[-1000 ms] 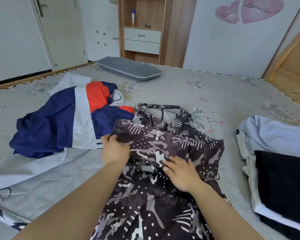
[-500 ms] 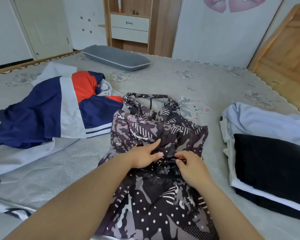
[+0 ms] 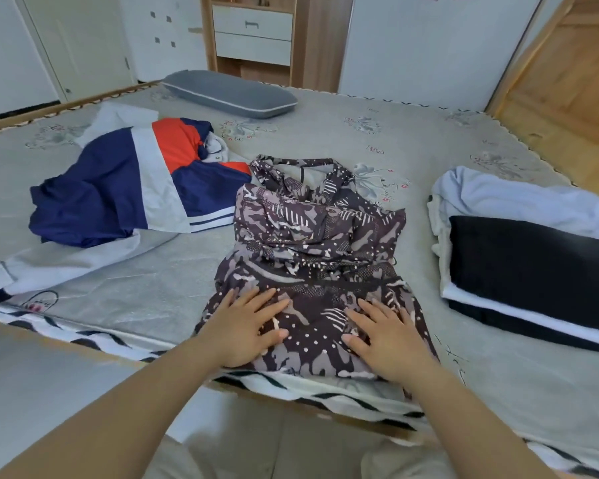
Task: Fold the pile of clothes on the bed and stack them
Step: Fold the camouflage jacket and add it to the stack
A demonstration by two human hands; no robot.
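A dark patterned garment with camouflage shapes and white dots lies in front of me on the bed, its upper part bunched and folded over. My left hand lies flat on its lower left part, fingers spread. My right hand presses flat on its lower right part near the bed's front edge. To the left lies an unfolded navy, white and orange jacket. At the right sits a stack of folded clothes, black on top of white and pale blue.
A grey pillow lies at the far side of the bed. A wooden cabinet with white drawers stands against the back wall. A wooden headboard rises at the right. The bed's front edge has a striped border.
Both hands slid down toward me along the patterned garment, from its folded middle to its lower part, and now lie flat with fingers spread. The view tilted down.
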